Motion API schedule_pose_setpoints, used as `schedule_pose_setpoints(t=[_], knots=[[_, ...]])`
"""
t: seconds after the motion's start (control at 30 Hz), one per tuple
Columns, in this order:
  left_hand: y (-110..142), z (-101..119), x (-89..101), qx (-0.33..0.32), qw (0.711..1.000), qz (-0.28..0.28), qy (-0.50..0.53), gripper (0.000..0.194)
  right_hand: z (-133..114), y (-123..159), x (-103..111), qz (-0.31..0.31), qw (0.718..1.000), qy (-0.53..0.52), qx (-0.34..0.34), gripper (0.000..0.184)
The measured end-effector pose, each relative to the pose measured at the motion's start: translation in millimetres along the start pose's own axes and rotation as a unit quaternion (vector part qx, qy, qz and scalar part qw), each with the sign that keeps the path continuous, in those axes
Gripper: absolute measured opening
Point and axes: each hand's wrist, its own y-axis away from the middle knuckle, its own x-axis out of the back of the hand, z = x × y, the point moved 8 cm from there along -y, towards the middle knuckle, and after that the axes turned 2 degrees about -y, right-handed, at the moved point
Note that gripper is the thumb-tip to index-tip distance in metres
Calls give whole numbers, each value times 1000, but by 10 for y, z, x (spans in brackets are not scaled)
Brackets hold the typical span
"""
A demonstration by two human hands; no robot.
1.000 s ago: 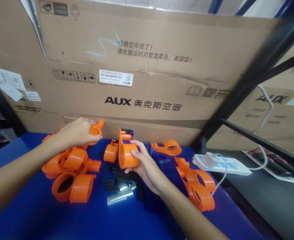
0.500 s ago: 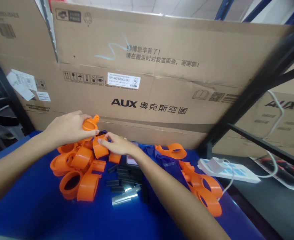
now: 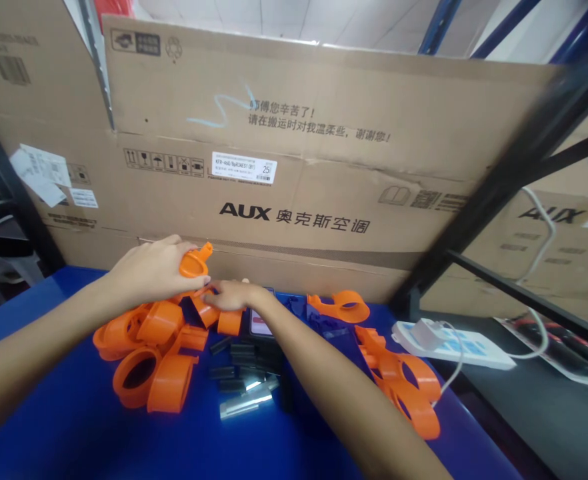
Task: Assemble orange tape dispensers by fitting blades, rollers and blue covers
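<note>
- At 11 o'clock from the black parts, toward the far edge of the blue table, the left hand holds an orange ring; thumb and fingers are closed on it, and its small tab points to about 1 o'clock.
- At 12 o'clock from the same black parts, the right hand is beside the left one; its thumb lies at another orange piece, but the fingers are hidden; so I cannot tell if it grips this piece or only presses on it.
- At 9 o'clock lies the heap of orange rings; both handled pieces are at its far side, so a sideways push may, I think, make the heap slide.
- The left pinch is best kept light and even; the ring looks thin, and hard squeezing could bend it.
- The two hands are very near; it seems wise to move only one at a time, so that neither knocks the other's piece.
- At 1 o'clock is a device with a screen, just beside the right forearm; a slightly raised wrist would probably avoid brushing it.
</note>
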Motion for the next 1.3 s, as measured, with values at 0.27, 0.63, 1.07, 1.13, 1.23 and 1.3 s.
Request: schedule_pose_setpoints(t=[0.27, 0.63, 1.07, 1.13, 1.23, 1.3], knots=[[104, 421, 43, -24, 998, 26, 50, 74, 220, 479, 360, 125, 982, -141, -1, 35], [725, 1717, -246, -280, 905, 120, 297, 73, 766, 1422, 212, 264, 771, -577, -57, 42], [663, 1888, -1481, 100, 620, -109, 770, 59, 1170, 1798, 29, 396, 759, -512, -67, 43], [608, 1801, -1540, 132, 561, -76, 814, 55, 1210, 1811, 35, 396, 772, -492, -71, 47], [585, 1601, -1547, 158, 499, -5, 852, 55, 1251, 1920, 124, 417, 814, -395, -83, 44], [610, 1476, -1546, 171, 492, 29, 853, 55, 1178, 1988, 194, 410, 865, -281, -76, 34]])
